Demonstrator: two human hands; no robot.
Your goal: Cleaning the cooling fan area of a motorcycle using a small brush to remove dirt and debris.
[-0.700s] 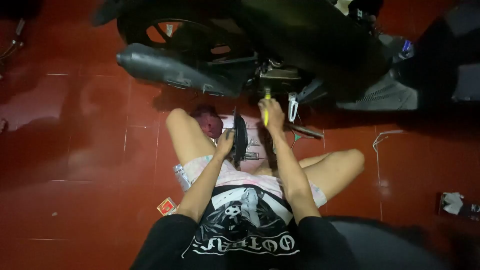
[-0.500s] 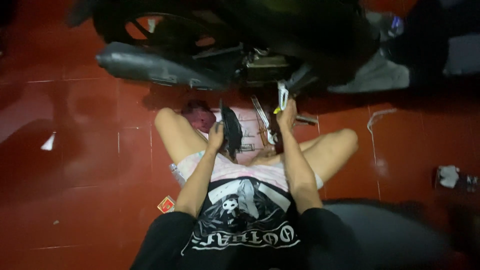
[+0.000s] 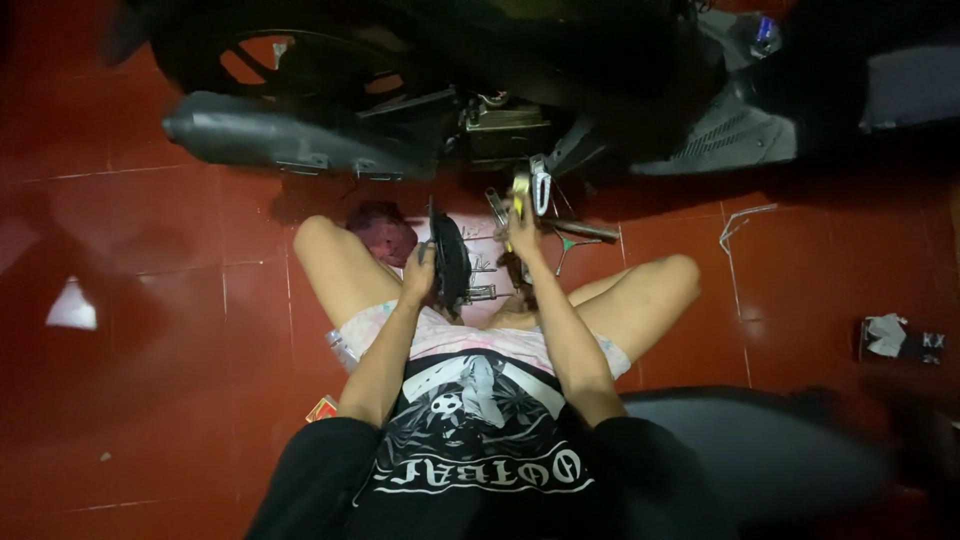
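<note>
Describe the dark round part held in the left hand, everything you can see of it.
The dark round part is a black, disc-like piece seen almost edge-on, standing upright between the person's knees above the red tile floor. It looks like metal or hard plastic; the blur hides finer detail. The left hand grips its left edge. A small metal stub sticks out low on its right side. The right hand, holding a yellow-handled tool, is apart from it, nearer the motorcycle.
</note>
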